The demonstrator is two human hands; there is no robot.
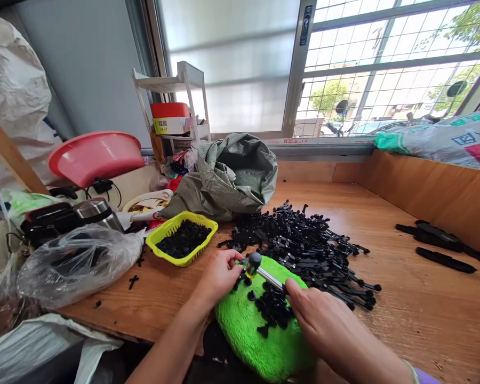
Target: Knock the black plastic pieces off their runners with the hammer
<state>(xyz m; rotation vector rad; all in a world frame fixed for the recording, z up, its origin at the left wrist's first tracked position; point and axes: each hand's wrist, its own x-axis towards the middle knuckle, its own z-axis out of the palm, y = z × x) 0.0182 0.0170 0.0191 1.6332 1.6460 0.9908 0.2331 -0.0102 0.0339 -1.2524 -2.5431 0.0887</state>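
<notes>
My right hand [324, 322] grips the metal handle of a small hammer [260, 268], whose black head sits over the top edge of a fuzzy green cushion [244, 325]. My left hand [220, 274] pinches a small black plastic part right beside the hammer head. Several small black pieces [274, 309] lie on the cushion between my hands. A large heap of black plastic parts [304, 245] spreads on the wooden table [404, 298] just behind the cushion.
A yellow basket [183, 238] holding black pieces stands left of the heap. Behind it lies a crumpled grey-green sack [232, 176]. A clear plastic bag [76, 261], a pink basin [96, 157] and a white shelf [172, 101] are at the left. Long black parts [440, 245] lie by the right wall.
</notes>
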